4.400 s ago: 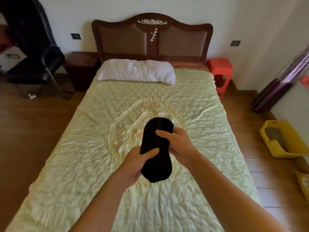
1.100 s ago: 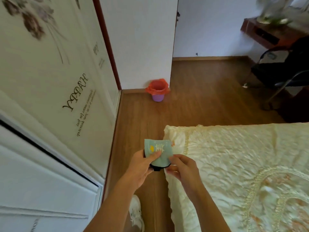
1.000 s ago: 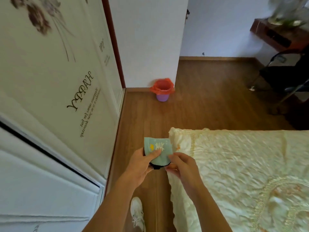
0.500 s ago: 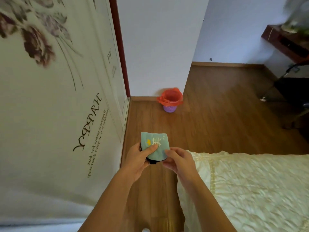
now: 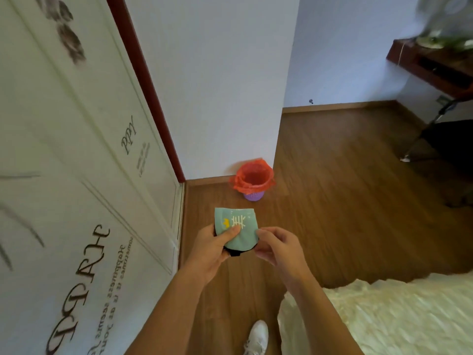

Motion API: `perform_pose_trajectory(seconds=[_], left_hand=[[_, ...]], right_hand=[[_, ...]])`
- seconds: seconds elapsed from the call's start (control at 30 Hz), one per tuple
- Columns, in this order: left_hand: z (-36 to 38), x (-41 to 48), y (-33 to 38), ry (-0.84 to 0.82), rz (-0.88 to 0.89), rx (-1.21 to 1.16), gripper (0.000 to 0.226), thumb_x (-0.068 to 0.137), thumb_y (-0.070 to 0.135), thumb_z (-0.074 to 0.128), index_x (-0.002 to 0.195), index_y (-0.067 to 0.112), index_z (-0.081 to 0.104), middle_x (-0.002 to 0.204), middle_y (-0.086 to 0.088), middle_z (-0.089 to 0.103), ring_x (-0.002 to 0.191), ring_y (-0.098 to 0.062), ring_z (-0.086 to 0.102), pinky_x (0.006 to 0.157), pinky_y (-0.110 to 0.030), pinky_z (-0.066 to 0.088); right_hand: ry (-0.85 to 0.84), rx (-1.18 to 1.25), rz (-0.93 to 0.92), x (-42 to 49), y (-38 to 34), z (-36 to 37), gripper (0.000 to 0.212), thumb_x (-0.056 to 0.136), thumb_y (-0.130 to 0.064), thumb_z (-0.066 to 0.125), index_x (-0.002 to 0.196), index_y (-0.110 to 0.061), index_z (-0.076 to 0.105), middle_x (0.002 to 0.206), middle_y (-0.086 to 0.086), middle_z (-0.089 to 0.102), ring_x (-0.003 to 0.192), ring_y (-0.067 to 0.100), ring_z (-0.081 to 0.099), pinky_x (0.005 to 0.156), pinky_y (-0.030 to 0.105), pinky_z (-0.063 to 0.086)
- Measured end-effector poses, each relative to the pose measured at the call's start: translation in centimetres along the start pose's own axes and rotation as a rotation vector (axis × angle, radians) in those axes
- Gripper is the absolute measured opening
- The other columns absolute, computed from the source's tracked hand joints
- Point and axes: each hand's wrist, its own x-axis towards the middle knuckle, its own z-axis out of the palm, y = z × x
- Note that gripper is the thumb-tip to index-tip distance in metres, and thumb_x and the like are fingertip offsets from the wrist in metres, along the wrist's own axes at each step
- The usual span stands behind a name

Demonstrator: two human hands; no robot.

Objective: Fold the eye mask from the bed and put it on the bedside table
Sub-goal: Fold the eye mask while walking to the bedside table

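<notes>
The eye mask is off the bed and up in the air at the centre of the frame, doubled over into a compact teal pad with a pale stitched motif facing up and a black edge peeking out underneath. The left hand has it pinched, thumb pressed flat on top near the motif, the other fingers curled beneath. The right hand pinches the pad's right edge between thumb and forefinger; its other fingers are loosely bent and hold nothing else.

So the fold looks done, or all but done, and this reads as the carrying stage. Below the hands there's wooden floor, a white shoe at the bottom edge, and the corner of the bed at lower right. A wardrobe door fills the left side, and a small bin with a red liner stands above the hands, by the wall.

No bedside table is clearly in sight from here; a dark wooden piece at upper right is too blurred to call. The next move needs a turn toward the table, keeping the pinch firm so the fold doesn't spring open, then laying the pad down flat.
</notes>
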Motion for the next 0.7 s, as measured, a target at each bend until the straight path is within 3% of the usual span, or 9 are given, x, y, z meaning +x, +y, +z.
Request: perform_pose_trajectory(seconds=[0.23,0.43,0.7], left_hand=[[6.0,11.7,6.5,-0.055,0.024,0.057,0.025,0.087,0.016,0.07,0.112,0.014,0.068,0.103,-0.006,0.079,0.096,-0.023,0.075,0.07,-0.034,0.061],[9.5,20.1,9.8,-0.102,0.001,0.074,0.053,0.074,0.026,0.076,0.123,0.01,0.063,0.115,-0.012,0.075,0.106,-0.029,0.071,0.079,-0.04,0.061],[14.7,33.7,13.4,-0.23,-0.077,0.118,0.028,0.089,0.013,0.069,0.116,0.013,0.065,0.109,-0.01,0.075,0.103,-0.027,0.071,0.08,-0.04,0.061]], right_hand=[[0.062,0.051,-0.022,11.8,-6.9,-2.6,0.014,0.091,-0.017,0.07,0.099,-0.006,0.076,0.093,0.013,0.081,0.089,0.026,0.078,0.077,0.035,0.065],[0.126,0.04,-0.028,19.6,-10.0,-4.4,0.014,0.092,-0.019,0.071,0.099,-0.008,0.075,0.091,0.008,0.081,0.086,0.021,0.079,0.074,0.032,0.065],[0.258,0.059,0.007,31.3,-13.1,-7.3,0.016,0.093,-0.019,0.07,0.104,-0.007,0.072,0.099,0.013,0.08,0.088,0.022,0.078,0.068,0.026,0.062]])
